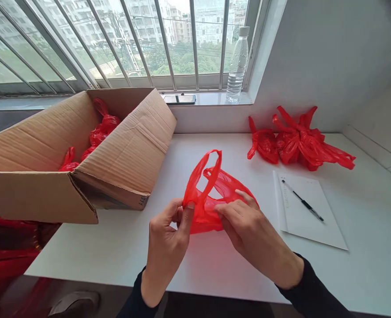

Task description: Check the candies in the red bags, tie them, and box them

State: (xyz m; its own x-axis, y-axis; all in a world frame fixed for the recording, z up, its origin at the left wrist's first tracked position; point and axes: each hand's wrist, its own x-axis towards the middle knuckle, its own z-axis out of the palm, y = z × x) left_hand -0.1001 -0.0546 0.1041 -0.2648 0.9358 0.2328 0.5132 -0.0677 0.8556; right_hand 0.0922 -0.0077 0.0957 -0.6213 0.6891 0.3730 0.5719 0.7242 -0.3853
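A thin red plastic bag (pixel 200 212) is held up over the white table, its loop handles standing upward. My left hand (pixel 171 238) pinches the bag's left side between thumb and fingers. On the right side, my right hand (pixel 245 221) is closed on the plastic, thumb and index finger together and the other fingers partly behind the bag. The bag looks flat and see-through between the hands.
To the left stands an open cardboard box (pixel 122 145) with knotted red bags (pixel 104 126) inside. Tied red bags (pixel 301 139) lie by the wall. Nearby are a notepad (pixel 314 229) with a pen (pixel 303 201). A bottle (pixel 238 66) and a phone (pixel 179 99) rest on the sill.
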